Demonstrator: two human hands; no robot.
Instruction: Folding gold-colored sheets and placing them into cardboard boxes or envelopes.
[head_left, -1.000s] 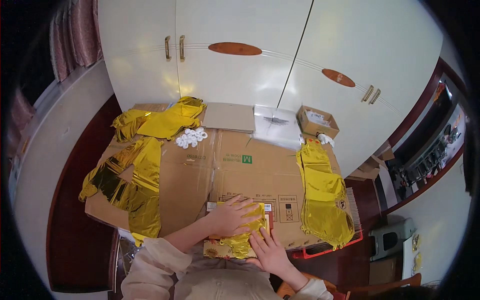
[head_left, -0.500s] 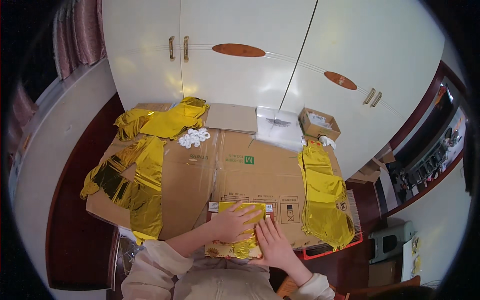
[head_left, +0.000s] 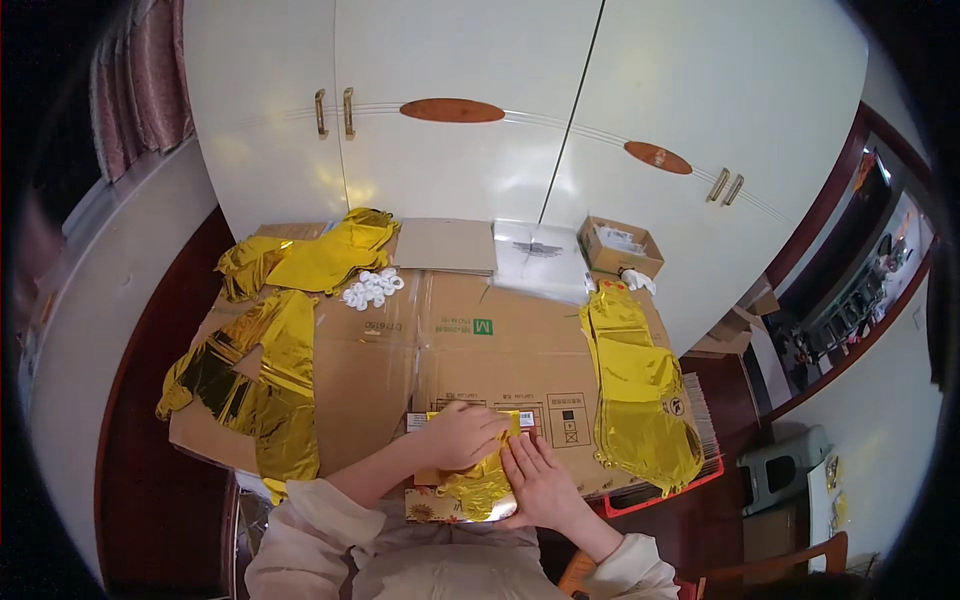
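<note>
A folded gold foil balloon (head_left: 478, 490) lies on a flat, flower-printed card or box (head_left: 420, 505) at the table's near edge, right in front of me. My left hand (head_left: 462, 436) is over its far part, the fingers bent and drawn together on the foil; their tips are partly hidden. Along the foil's right side, my right hand (head_left: 540, 482) lies flat with its fingers stretched out, pressing on the edge. A small white label (head_left: 526, 419) shows just beyond the hands.
Cardboard (head_left: 365, 360) covers the table. More gold foil balloons lie at the left (head_left: 285, 390), far left (head_left: 335, 255) and right (head_left: 640, 390). White rings (head_left: 372, 288), a grey board (head_left: 447, 246), clear plastic bags (head_left: 540, 258) and a small open carton (head_left: 622, 247) line the back.
My left hand has gone from lying spread on the foil to bent fingers drawn together near its far edge. The right hand keeps pressing beside it. The whole view has shifted slightly.
</note>
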